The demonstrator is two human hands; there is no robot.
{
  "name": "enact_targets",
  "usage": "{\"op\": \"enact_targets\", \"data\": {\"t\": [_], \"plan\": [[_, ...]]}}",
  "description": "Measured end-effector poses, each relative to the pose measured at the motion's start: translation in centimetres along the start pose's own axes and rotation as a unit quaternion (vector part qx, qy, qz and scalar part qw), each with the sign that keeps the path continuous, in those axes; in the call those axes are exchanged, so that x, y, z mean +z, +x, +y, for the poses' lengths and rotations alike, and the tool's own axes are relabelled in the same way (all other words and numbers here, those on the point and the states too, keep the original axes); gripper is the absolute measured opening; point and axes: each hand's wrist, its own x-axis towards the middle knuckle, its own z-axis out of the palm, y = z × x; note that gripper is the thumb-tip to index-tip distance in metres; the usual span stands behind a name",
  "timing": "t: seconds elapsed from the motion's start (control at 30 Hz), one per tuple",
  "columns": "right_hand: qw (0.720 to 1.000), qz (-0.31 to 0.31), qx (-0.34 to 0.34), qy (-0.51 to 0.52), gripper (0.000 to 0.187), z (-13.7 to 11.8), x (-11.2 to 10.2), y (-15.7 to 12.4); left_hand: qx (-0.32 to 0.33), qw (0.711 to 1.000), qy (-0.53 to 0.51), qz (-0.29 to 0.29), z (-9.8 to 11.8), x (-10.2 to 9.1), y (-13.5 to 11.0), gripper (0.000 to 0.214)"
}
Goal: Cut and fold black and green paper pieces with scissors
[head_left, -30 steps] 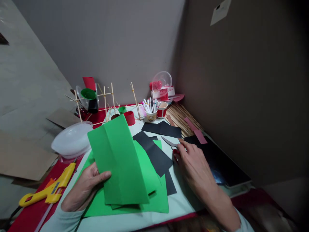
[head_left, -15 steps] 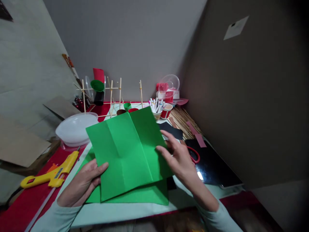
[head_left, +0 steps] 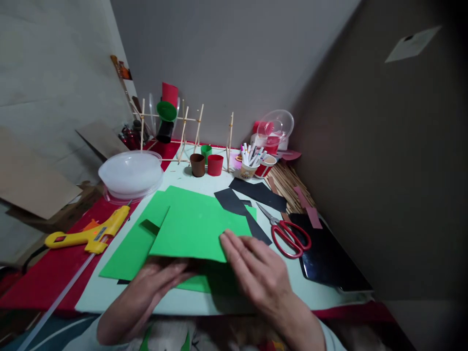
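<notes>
A folded green paper sheet (head_left: 197,229) is held low over the table, almost flat. My left hand (head_left: 161,278) is under its near edge with the fingers curled beneath it. My right hand (head_left: 256,273) grips the sheet's near right corner, fingers stretched over the top. More green paper (head_left: 131,248) lies flat underneath on the white board (head_left: 204,185). Red-handled scissors (head_left: 288,234) lie to the right of my right hand, apart from it.
Black paper pieces (head_left: 256,192) lie behind the green sheets. A yellow glue gun (head_left: 87,236) rests at left beside a clear lidded bowl (head_left: 129,173). Small cups (head_left: 206,164), a stick frame (head_left: 183,131), a marker cup (head_left: 250,163) and a dark tablet (head_left: 329,258) stand further back and right.
The green sheet went from upright to lying nearly flat. My right hand left the scissors on the table and took the sheet's corner. The camera tilted and shifted left.
</notes>
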Motion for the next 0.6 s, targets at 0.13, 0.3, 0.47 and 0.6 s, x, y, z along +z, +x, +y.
{"op": "enact_targets", "data": {"t": [0.13, 0.3, 0.47, 0.6], "plan": [[0.997, -0.066, -0.002, 0.035, 0.037, -1.9, 2.0, -1.7, 0.112, 0.921, 0.373, 0.002, -1.3, -3.2, -1.7, 0.023], [0.995, -0.061, 0.010, 0.074, 0.038, -2.2, 2.1, -2.3, 0.406, 0.690, 0.569, 0.189, -3.0, -6.7, -1.8, 0.026], [0.987, -0.094, 0.004, 0.131, 0.036, -2.7, 1.3, -2.6, 0.490, 0.652, 0.573, 0.081, -1.9, -7.6, 0.1, 0.069], [0.971, -0.150, 0.013, 0.185, 0.035, -2.5, -0.1, -2.6, 0.454, 0.693, 0.550, -0.108, -2.8, -8.4, 1.1, 0.050]]}}
